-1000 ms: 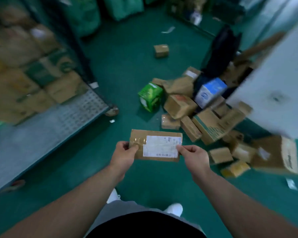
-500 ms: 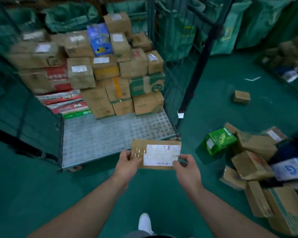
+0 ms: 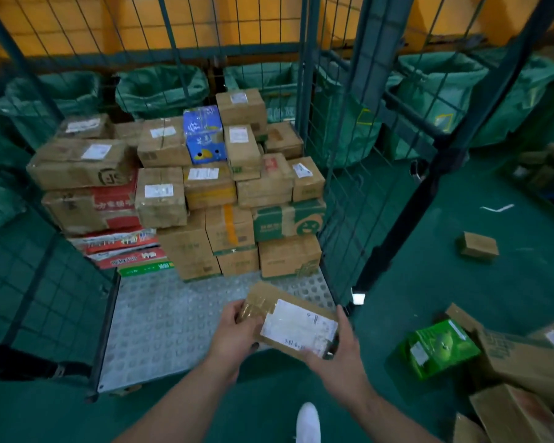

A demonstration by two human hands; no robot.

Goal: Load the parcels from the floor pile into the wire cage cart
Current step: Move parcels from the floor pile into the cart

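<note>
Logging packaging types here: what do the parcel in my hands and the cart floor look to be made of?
Parcel: brown cardboard by the look, matte, with glossy clear tape and a white paper label. Cart floor: seemingly grey metal plate, embossed with raised round studs.

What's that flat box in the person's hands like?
The flat parcel is thin brown cardboard with shiny tape at its left end and a white label on top. It is tilted, held up at the front of the cart floor. The left hand grips its left end, the right hand its right end.
</note>
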